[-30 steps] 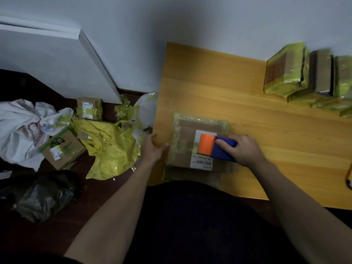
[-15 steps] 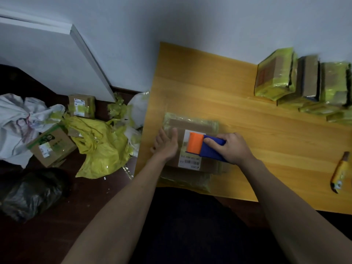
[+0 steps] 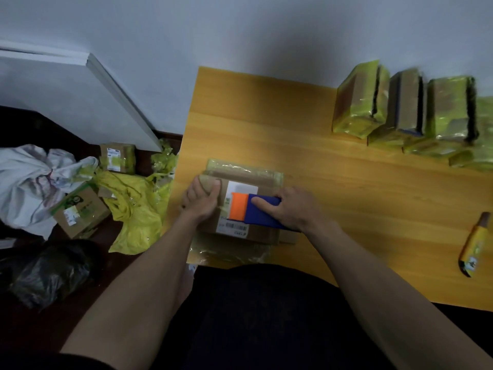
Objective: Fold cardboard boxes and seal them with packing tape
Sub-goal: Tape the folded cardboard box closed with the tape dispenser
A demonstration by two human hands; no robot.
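**Head view: both hands on a taped carton at the table's near corner**

Head camera looks down on a flat brown cardboard box (image 3: pixel 241 209) with a white shipping label and yellowish tape along its far edge. It lies at the near left corner of the orange-toned wooden table (image 3: pixel 333 169), directly under both sets of fingers.

The left hand (image 3: pixel 201 200) rests on the box's left end, fingers slightly bent and laid over the top and far left corner, thumb pointing toward the label; it presses rather than grasps.

The right hand (image 3: pixel 292 209) has its fingers curled round a blue tape dispenser with an orange front block (image 3: pixel 253 210), index finger stretched along its top. The orange end sits on the label, just to the right of the left thumb.

Well beyond the right fingers, at the table's far right, stands a row of brown parcels wrapped in yellow-green tape (image 3: pixel 405 110). To the right of the right hand, well apart, lies a yellow utility knife (image 3: pixel 473 248).

Left of the left fingers, down on the dark floor, are crumpled yellow plastic (image 3: pixel 133 206), small cardboard cartons (image 3: pixel 80 212), a white bag (image 3: pixel 29 180) and a black bag (image 3: pixel 45 271).
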